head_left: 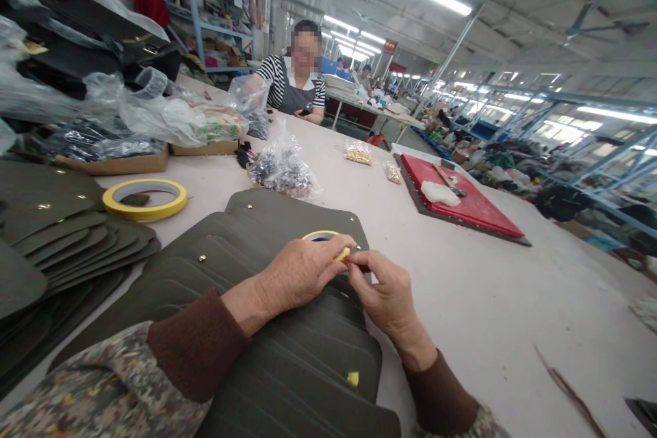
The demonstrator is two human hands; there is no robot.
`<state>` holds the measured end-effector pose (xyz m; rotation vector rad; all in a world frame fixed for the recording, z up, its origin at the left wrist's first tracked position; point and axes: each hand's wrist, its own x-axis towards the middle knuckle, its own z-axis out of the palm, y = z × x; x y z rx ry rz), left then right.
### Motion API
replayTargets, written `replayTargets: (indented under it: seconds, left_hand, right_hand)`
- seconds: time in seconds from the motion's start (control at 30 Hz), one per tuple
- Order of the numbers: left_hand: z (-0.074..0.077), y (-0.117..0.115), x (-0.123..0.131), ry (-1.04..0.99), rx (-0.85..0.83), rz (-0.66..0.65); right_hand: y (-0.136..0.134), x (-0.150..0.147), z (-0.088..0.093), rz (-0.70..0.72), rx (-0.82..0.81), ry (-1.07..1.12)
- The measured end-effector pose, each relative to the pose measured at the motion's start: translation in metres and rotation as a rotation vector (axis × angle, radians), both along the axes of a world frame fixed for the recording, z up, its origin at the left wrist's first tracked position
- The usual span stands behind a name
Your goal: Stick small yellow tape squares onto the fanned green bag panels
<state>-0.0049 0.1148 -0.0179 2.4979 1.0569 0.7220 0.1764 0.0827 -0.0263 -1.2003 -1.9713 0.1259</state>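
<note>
My left hand (302, 272) is closed round a roll of yellow tape (319, 235), mostly hidden behind the fingers. My right hand (382, 287) meets it at the tape's edge, thumb and fingertips pinched together; whether a tape end is between them is too small to make out. Both hands are above a layered pile of dark olive panels (287, 356) with small gold studs. A short piece of yellow tape (353, 378) sticks to one lower panel.
A larger yellow tape roll (144, 211) lies left, beside more stacked olive panels (76, 246). Ahead are plastic bags of hardware (285, 168) and small bags of gold pieces (358, 152). A red board (456, 195) with a hammer rests at right. Another person (302, 79) sits across the table.
</note>
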Motion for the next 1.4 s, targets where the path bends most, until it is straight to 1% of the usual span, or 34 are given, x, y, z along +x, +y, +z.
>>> replayTargets:
  seconds: [0.07,0.13,0.23,0.3,0.43,0.47,0.53,0.6,0.67,0.77,0.9,0.97,1.13,1.27,1.4]
  left_hand:
    - [0.001,0.001,0.001,-0.006,-0.013,0.018]
    - [0.002,0.002,0.002,-0.022,-0.022,0.010]
    - [0.004,0.003,0.005,-0.032,-0.005,-0.002]
    - [0.005,0.002,0.007,-0.026,0.026,-0.005]
    - [0.004,0.000,0.009,-0.023,0.107,-0.015]
    - [0.004,0.000,0.009,-0.001,0.136,-0.002]
    - [0.002,0.004,0.007,0.099,0.192,0.046]
    - [-0.001,0.010,0.003,0.242,0.228,0.090]
    - [-0.002,0.014,0.000,0.364,0.228,0.090]
    - [-0.002,0.015,-0.003,0.426,0.204,0.034]
    - [-0.002,0.013,-0.003,0.417,0.173,-0.010]
    - [-0.004,0.014,-0.003,0.410,0.176,-0.019]
    - [-0.009,0.017,-0.003,0.387,0.194,0.015]
    - [-0.007,0.017,-0.003,0.404,0.173,0.014]
    - [-0.007,0.018,-0.002,0.395,0.170,0.009]
  right_hand:
    - [0.000,0.000,-0.003,-0.037,0.050,-0.051]
    - [0.000,-0.001,-0.005,-0.079,0.066,-0.075]
    - [-0.001,-0.005,-0.004,-0.151,-0.007,-0.008]
    - [-0.001,-0.010,-0.001,-0.182,-0.141,0.149]
    - [0.008,-0.008,0.001,-0.210,-0.495,0.620]
    - [0.012,-0.004,-0.001,-0.232,-0.550,0.729]
    - [0.020,0.008,-0.005,-0.287,-0.600,0.889]
    - [0.026,0.021,-0.011,-0.314,-0.618,0.951]
    - [0.028,0.031,-0.015,-0.309,-0.644,0.939]
    - [0.028,0.038,-0.019,-0.295,-0.715,0.867]
    - [0.028,0.037,-0.020,-0.266,-0.764,0.697]
    - [0.030,0.035,-0.021,-0.269,-0.768,0.646]
    - [0.037,0.031,-0.022,-0.315,-0.746,0.531]
    - [0.039,0.027,-0.021,-0.339,-0.715,0.433]
    - [0.041,0.026,-0.020,-0.334,-0.708,0.377]
